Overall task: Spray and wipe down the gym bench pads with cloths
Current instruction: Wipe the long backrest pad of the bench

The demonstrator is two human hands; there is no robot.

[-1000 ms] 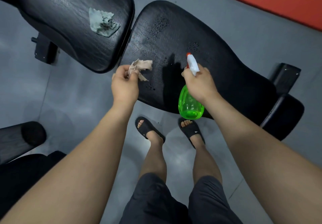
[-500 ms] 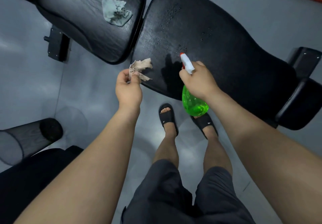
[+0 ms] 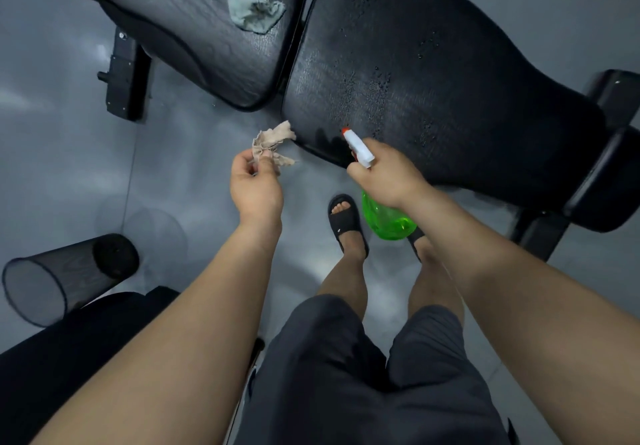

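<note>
My left hand (image 3: 256,188) pinches a beige cloth (image 3: 273,141); my right hand (image 3: 388,174) grips the green spray bottle (image 3: 388,219) near the wet pad (image 3: 433,81).

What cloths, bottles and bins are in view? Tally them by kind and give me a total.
Cloths: 2, the beige cloth pinched in the left hand and the grey cloth lying on the left pad
Spray bottles: 1, the green spray bottle gripped by the right hand
Bins: 1, the mesh bin on the floor
Total: 4
</note>
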